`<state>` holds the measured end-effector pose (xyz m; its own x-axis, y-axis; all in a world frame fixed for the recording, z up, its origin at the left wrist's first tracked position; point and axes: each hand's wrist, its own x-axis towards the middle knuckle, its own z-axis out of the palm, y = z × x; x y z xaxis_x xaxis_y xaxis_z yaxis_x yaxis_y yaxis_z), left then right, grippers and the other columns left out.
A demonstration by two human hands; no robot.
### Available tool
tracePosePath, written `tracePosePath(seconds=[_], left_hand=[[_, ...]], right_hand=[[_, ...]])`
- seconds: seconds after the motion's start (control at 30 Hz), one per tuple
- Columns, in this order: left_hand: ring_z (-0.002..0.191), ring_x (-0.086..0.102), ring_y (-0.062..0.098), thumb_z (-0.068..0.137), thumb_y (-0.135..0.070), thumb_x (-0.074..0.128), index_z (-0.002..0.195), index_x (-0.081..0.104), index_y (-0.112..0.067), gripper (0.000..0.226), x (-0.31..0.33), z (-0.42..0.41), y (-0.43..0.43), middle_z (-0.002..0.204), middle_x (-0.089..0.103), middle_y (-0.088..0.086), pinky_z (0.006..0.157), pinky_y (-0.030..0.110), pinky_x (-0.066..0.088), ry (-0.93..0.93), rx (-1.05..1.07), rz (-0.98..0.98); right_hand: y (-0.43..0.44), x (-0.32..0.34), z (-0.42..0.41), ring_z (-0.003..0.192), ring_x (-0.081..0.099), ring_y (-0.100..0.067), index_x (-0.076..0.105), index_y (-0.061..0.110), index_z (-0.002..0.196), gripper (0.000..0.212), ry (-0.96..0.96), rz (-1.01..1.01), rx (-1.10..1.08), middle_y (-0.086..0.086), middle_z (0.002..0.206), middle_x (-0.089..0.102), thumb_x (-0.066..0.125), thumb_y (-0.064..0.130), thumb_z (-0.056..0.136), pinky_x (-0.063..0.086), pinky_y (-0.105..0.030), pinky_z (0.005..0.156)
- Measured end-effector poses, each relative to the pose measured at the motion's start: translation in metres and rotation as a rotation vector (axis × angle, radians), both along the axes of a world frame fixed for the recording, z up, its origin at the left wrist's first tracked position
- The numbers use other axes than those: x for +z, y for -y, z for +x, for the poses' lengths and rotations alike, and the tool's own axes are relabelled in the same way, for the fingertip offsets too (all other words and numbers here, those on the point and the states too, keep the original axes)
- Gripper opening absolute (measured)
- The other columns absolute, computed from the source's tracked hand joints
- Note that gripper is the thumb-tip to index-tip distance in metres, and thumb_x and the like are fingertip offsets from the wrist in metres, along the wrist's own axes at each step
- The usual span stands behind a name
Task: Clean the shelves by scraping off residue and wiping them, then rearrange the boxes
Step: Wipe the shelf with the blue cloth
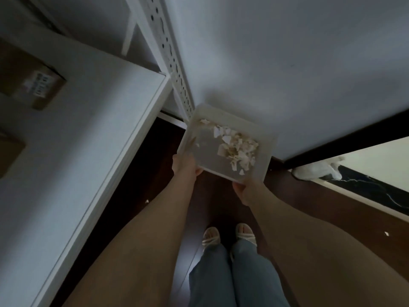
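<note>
Both hands, left (184, 165) and right (245, 192), grip closed on the tray's (265, 138) near edge, scraps (234, 147) piled inside: keep it level, clear of the shelf (88, 129).

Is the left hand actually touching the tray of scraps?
Touching. The head view shows the left hand gripping the tray's near-left corner, fingers wrapped over its edge.

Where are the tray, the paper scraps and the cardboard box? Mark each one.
tray (204, 149): head view, on the bare floor of the tray, left of the pile.
paper scraps (238, 147): head view, on the middle of the pile.
cardboard box (37, 85): head view, on its white label.
</note>
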<state>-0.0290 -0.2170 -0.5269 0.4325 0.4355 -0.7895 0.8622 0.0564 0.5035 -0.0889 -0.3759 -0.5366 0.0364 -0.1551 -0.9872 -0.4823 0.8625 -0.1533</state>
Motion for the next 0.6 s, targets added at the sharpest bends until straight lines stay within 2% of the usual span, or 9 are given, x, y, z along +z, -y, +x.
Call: tracePosePath(seconds=[0.13, 0.23, 0.3, 0.37, 0.4, 0.47, 0.5, 0.53, 0.6], left_hand=[[0.075, 0.064, 0.025, 0.074, -0.014, 0.075, 0.128, 0.054, -0.01, 0.058, -0.067, 0.003, 0.001, 0.112, 0.062, 0.015, 0.041, 0.026, 0.05, -0.054, 0.149, -0.087], [0.081, 0.065, 0.026, 0.076, -0.003, 0.069, 0.127, 0.055, -0.008, 0.053, -0.12, 0.005, 0.0, 0.115, 0.062, 0.017, 0.039, 0.025, 0.049, -0.093, 0.162, -0.114], [0.077, 0.065, 0.025, 0.078, -0.004, 0.068, 0.125, 0.056, -0.006, 0.048, -0.154, 0.005, 0.001, 0.112, 0.064, 0.017, 0.042, 0.026, 0.05, -0.107, 0.12, -0.089], [0.081, 0.065, 0.026, 0.079, -0.007, 0.069, 0.126, 0.055, -0.007, 0.048, -0.187, 0.007, 0.003, 0.113, 0.063, 0.016, 0.044, 0.027, 0.051, -0.119, 0.093, -0.071], [0.086, 0.066, 0.027, 0.08, -0.008, 0.069, 0.127, 0.054, -0.007, 0.049, -0.206, 0.008, 0.003, 0.114, 0.063, 0.016, 0.044, 0.029, 0.052, -0.121, 0.092, -0.065], [0.095, 0.066, 0.03, 0.083, -0.007, 0.067, 0.13, 0.051, -0.006, 0.049, -0.237, 0.01, 0.006, 0.12, 0.06, 0.017, 0.047, 0.03, 0.054, -0.148, 0.049, -0.055], [0.096, 0.065, 0.03, 0.083, -0.006, 0.067, 0.13, 0.05, -0.005, 0.05, -0.255, 0.013, 0.01, 0.121, 0.059, 0.017, 0.048, 0.03, 0.055, -0.173, 0.033, -0.05], [0.096, 0.065, 0.031, 0.083, -0.007, 0.068, 0.13, 0.05, -0.005, 0.051, -0.265, 0.013, 0.011, 0.12, 0.059, 0.018, 0.049, 0.031, 0.055, -0.172, 0.033, -0.036], [0.094, 0.064, 0.031, 0.082, -0.008, 0.07, 0.128, 0.051, -0.005, 0.05, -0.28, 0.015, 0.014, 0.119, 0.058, 0.017, 0.056, 0.036, 0.058, -0.189, 0.075, -0.039]], right_hand=[[0.006, -0.07, 0.001, 0.087, 0.066, -0.026, 0.056, 0.005, 0.128, 0.045, -0.046, 0.001, -0.092, -0.013, 0.11, 0.066, 0.068, 0.009, 0.085, 0.054, -0.033, 0.04], [0.011, -0.135, -0.001, 0.073, 0.067, -0.02, 0.049, 0.003, 0.134, 0.041, -0.029, -0.024, -0.029, -0.004, 0.088, 0.071, 0.055, 0.012, 0.094, 0.056, -0.031, 0.045], [0.015, -0.181, -0.002, 0.083, 0.066, -0.02, 0.05, 0.004, 0.134, 0.038, -0.037, -0.014, -0.054, -0.003, 0.098, 0.07, 0.051, 0.013, 0.097, 0.058, -0.035, 0.05], [0.015, -0.216, -0.003, 0.08, 0.066, -0.017, 0.049, 0.002, 0.134, 0.039, 0.007, -0.043, 0.025, -0.002, 0.093, 0.072, 0.052, 0.008, 0.095, 0.057, -0.033, 0.058], [0.015, -0.235, -0.003, 0.084, 0.065, -0.019, 0.051, 0.003, 0.132, 0.039, 0.0, -0.038, 0.003, -0.004, 0.098, 0.07, 0.054, 0.006, 0.093, 0.057, -0.034, 0.061], [0.017, -0.271, -0.003, 0.097, 0.061, -0.026, 0.051, 0.008, 0.132, 0.041, -0.03, -0.054, -0.066, -0.011, 0.117, 0.062, 0.057, 0.004, 0.091, 0.057, -0.035, 0.055], [0.019, -0.291, -0.004, 0.097, 0.061, -0.026, 0.049, 0.008, 0.134, 0.042, -0.015, -0.069, -0.028, -0.014, 0.116, 0.059, 0.054, 0.004, 0.092, 0.057, -0.031, 0.05], [0.02, -0.301, -0.007, 0.091, 0.06, -0.024, 0.044, 0.004, 0.138, 0.043, 0.035, -0.066, 0.007, -0.015, 0.107, 0.057, 0.049, 0.005, 0.096, 0.057, -0.027, 0.05], [0.019, -0.317, -0.009, 0.076, 0.051, -0.015, 0.031, -0.005, 0.142, 0.042, 0.12, -0.029, 0.141, -0.006, 0.087, 0.044, 0.033, 0.005, 0.101, 0.055, -0.02, 0.06]])
